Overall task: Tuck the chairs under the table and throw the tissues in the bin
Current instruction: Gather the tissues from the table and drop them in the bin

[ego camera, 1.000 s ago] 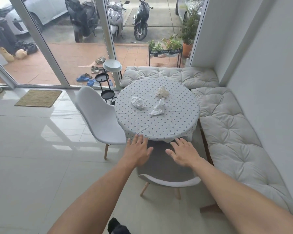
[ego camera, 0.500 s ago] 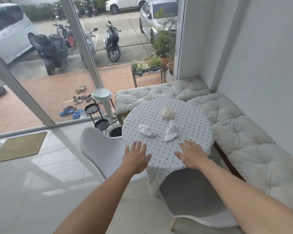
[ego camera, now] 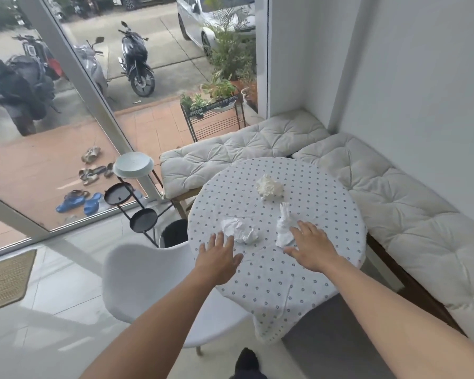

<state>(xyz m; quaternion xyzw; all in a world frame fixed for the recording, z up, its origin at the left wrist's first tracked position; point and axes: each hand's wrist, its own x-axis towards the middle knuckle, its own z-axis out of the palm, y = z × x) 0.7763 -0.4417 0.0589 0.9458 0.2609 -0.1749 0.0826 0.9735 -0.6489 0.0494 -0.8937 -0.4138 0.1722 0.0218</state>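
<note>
Both hands reach flat and wide open, holding nothing — left hand (ego camera: 218,255) just short of one crumpled tissue (ego camera: 240,231), right hand (ego camera: 308,246) touching another (ego camera: 283,228). Table (ego camera: 271,285) beneath; white chair (ego camera: 145,280) left, untucked. Bin (ego camera: 174,236) beyond the left fingers. Gathering tissues — next, I'd judge, each hand pinches one; the third (ego camera: 268,187) lies farther off.

tablecloth (ego camera: 271,283): white, grey dots; tissues (ego camera: 240,231): white; chair (ego camera: 148,283): white; bin (ego camera: 174,236): black
</note>
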